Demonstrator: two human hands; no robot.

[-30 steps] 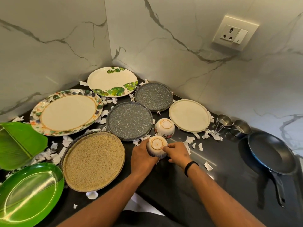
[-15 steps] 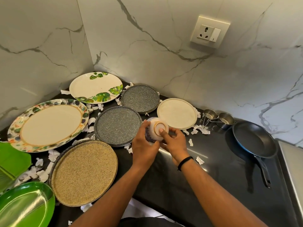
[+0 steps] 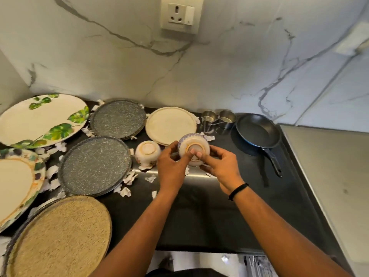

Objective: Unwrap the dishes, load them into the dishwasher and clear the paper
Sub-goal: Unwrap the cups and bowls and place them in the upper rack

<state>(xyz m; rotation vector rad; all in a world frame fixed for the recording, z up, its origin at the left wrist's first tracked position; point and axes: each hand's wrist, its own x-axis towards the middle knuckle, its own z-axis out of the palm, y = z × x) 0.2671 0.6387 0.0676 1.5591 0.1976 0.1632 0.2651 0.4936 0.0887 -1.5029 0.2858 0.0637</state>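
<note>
I hold a small white bowl (image 3: 192,143) with a blue pattern upside down above the black counter (image 3: 199,212), its base ring facing me. My left hand (image 3: 173,166) grips its left side and my right hand (image 3: 220,166) its right, both thumbs pressed on the base. A second small bowl (image 3: 147,151) sits upside down on the counter just left of it. Torn white paper scraps (image 3: 129,177) lie scattered among the plates. Two grey speckled plates (image 3: 94,166) (image 3: 118,118), a cream plate (image 3: 169,123), a leaf-print plate (image 3: 40,118), a floral-rim plate (image 3: 16,182) and a tan textured plate (image 3: 60,238) lie flat.
A dark frying pan (image 3: 257,131) and two steel measuring cups (image 3: 217,118) stand at the back right. A steel surface (image 3: 335,176) adjoins the counter on the right. Marble walls close the back, with a socket (image 3: 180,15) above.
The bowl has been lifted off the counter and carried to the right, past the second bowl. The camera has swung right, so the green plates have left the view.
</note>
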